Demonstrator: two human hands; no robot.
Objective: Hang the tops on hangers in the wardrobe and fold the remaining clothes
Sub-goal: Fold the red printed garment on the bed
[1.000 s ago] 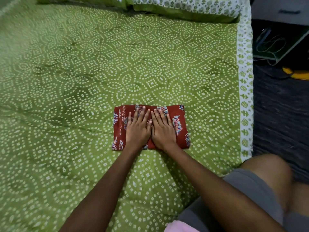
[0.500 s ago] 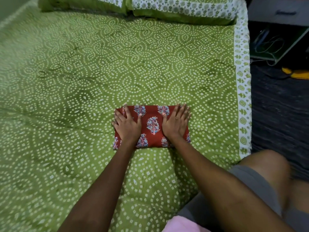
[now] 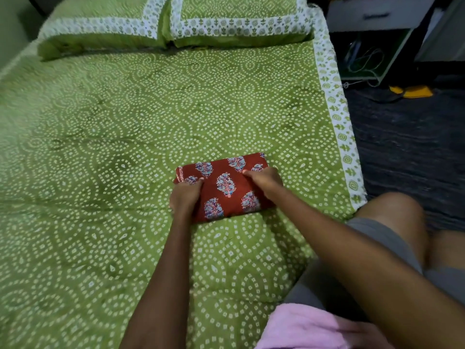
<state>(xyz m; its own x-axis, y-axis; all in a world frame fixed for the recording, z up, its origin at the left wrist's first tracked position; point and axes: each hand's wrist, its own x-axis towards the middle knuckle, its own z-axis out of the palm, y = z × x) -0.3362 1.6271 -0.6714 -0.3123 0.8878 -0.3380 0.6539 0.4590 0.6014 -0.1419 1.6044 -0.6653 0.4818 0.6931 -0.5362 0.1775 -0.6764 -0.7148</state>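
A folded red garment (image 3: 226,185) with blue floral prints lies on the green patterned bedspread (image 3: 113,147), tilted with its right end further away. My left hand (image 3: 185,196) grips its near left end, thumb on top and fingers tucked under. My right hand (image 3: 265,178) grips the right end the same way, thumb on the cloth. No hangers or wardrobe are in view.
Two green pillows (image 3: 173,28) lie at the head of the bed. The bed's white-bordered edge (image 3: 337,122) runs down the right, with dark floor beyond. A pink cloth (image 3: 307,328) lies on my lap at the bottom. A shelf with cables (image 3: 364,56) stands at the upper right.
My hands went from pressing flat at the garment's middle, to its two ends, to gripping those ends. The garment has turned slightly, its right end further away.
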